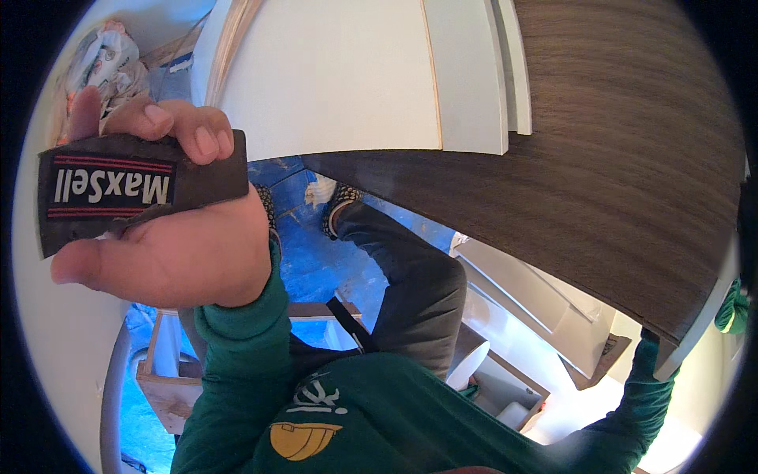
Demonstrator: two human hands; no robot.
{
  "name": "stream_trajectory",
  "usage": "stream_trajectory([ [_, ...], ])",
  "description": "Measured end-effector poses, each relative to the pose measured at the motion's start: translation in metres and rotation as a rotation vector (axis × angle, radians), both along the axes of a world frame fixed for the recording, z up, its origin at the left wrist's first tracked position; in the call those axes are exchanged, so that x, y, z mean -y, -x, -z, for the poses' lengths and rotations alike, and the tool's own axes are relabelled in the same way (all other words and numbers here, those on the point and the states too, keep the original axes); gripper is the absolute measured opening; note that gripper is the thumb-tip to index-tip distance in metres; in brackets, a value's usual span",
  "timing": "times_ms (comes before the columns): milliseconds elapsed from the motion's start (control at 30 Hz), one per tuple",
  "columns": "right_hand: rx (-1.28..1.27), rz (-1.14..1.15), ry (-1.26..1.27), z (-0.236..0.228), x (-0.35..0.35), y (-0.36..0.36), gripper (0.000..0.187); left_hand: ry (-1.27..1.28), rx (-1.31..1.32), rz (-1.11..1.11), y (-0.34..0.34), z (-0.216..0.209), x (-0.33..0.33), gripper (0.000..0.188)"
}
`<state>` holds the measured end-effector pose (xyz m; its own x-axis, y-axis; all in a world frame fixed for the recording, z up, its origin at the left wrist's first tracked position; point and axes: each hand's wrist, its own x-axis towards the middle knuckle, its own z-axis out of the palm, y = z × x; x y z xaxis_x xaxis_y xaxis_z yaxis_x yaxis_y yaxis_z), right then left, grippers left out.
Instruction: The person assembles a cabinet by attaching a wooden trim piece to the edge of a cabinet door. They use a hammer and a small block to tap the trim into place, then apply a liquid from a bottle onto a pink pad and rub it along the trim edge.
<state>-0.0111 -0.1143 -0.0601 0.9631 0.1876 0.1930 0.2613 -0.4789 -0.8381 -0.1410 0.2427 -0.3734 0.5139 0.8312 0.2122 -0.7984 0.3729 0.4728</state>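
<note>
Head view: left of the dark board (616,158), the left hand (185,257) clamps a brown pad (142,186) under curled fingers (205,142); right hand hidden, grip unclear

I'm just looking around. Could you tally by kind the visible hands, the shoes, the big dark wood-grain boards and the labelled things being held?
Left hand: 1 (the right hand is hidden)
Patterned shoes: 2 (one mostly behind the left wrist)
Dark wood-grain board: 1
Dark labelled piece, held: 1
Total: 5
</note>
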Motion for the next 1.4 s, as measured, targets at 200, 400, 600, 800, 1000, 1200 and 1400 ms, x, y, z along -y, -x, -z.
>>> stream_trajectory([
  [200,-0.004,0.003,-0.01,0.0,-0.001,0.0,0.065,0.013,0.01,-0.021,-0.004,0.0,0.003,0.11],
  [400,-0.011,-0.003,-0.029,0.0,-0.003,-0.001,0.065,0.018,0.051,-0.006,-0.005,0.0,0.006,0.12],
  [600,-0.023,0.002,-0.061,0.0,-0.002,-0.002,0.064,0.014,-0.012,-0.042,-0.005,-0.006,0.011,0.096],
  [800,-0.045,0.021,-0.113,0.006,-0.001,0.0,0.064,-0.298,-0.078,0.012,0.0,-0.015,0.068,0.043],
  [1000,-0.087,-0.041,-0.067,0.001,0.013,-0.005,0.065,-0.721,-0.203,0.022,-0.013,-0.002,0.152,0.068],
  [1200,-0.069,-0.023,-0.189,0.011,-0.008,0.003,0.058,-0.836,-0.434,0.011,-0.026,0.019,0.163,0.072],
  [1400,-0.217,-0.203,-0.297,0.01,-0.01,-0.002,0.063,-0.725,-0.499,0.048,-0.029,0.022,0.169,0.077],
])
